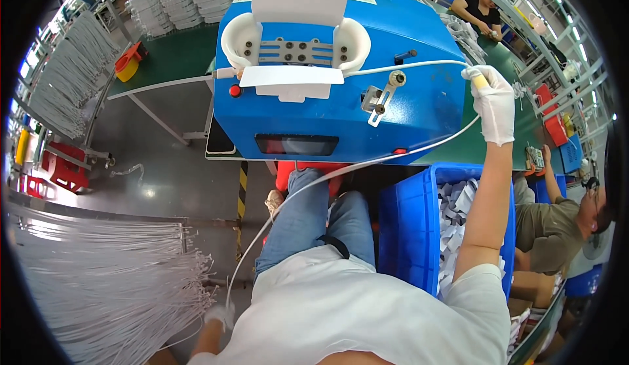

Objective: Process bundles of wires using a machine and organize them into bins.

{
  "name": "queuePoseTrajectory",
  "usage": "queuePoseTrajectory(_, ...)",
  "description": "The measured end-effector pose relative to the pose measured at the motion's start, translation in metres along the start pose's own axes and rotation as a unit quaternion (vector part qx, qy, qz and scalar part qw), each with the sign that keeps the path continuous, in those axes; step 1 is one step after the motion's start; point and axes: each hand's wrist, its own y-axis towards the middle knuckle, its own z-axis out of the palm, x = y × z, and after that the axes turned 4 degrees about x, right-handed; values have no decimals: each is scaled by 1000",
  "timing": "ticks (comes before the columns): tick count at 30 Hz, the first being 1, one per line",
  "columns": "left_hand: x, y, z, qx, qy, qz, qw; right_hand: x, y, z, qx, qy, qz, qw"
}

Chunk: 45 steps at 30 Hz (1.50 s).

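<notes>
Fingers of the right hand [495,106] clamp the white cable [357,166]; for the left hand [220,314], I can't tell; best keep the loop from snagging

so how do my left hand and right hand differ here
Your right hand is raised at the right side of the blue machine, gripping the white cable; your left hand is low, beside the cable bundle, its grip unclear. The right hand looks larger and clearer; the left hand looks smaller. Both wear white gloves.
</notes>
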Motion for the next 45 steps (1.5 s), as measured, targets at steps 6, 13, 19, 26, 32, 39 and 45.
queuePoseTrajectory(6,-115,-51,-248,151,-306,-132,931,6,-21,-20,9,-17,36,999)
queuePoseTrajectory(13,-130,-79,-309,115,-337,65,932,9,-31,-35,59,-16,34,998)
queuePoseTrajectory(19,-179,-84,-340,126,-331,179,918,-8,-43,-63,86,-29,66,994)
queuePoseTrajectory(26,-233,-21,-320,85,-196,292,932,-4,-52,-56,132,-20,73,988)
queuePoseTrajectory(32,-288,2,-319,115,-228,345,903,-1,-53,-43,183,25,88,979)
queuePoseTrajectory(39,-308,-1,-319,129,-304,311,891,-5,-62,-37,194,88,113,971)
queuePoseTrajectory(45,-310,8,-302,63,-308,375,872,10,-74,-4,288,194,146,926)
